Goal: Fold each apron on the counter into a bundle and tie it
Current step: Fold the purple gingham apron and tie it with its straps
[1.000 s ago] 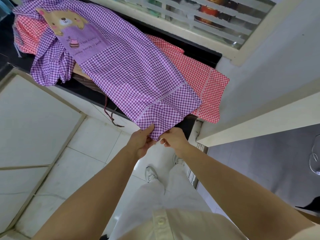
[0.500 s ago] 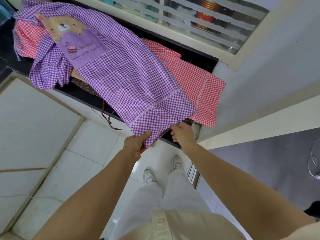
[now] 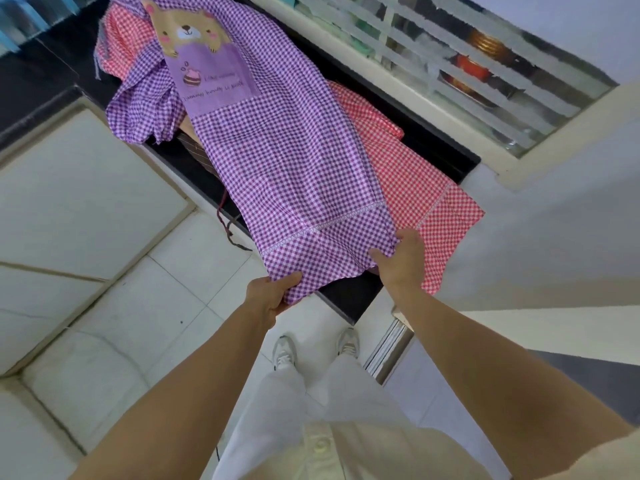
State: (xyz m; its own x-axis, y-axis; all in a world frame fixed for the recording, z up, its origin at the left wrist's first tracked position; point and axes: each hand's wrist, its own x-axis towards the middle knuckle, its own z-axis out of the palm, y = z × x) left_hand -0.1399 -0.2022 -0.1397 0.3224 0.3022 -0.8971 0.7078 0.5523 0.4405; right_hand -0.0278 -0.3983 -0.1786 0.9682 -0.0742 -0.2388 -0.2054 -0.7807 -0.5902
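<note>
The purple apron [image 3: 277, 150] is cut off at its top by the upper edge, and the lettering on its pocket [image 3: 211, 81] is too blurred to read. Most of the red apron [image 3: 422, 202] lies hidden beneath it. The left hand [image 3: 268, 296] has its fingers out of sight under the purple apron's hem.

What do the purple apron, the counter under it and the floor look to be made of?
Purple apron: thin woven gingham cloth, matte, likely cotton or a blend; it drapes and puckers where the left hand and right hand grip its hem. Counter: dark, smooth slab, possibly stone. Floor: pale glossy tiles with grout lines, probably ceramic.
</note>
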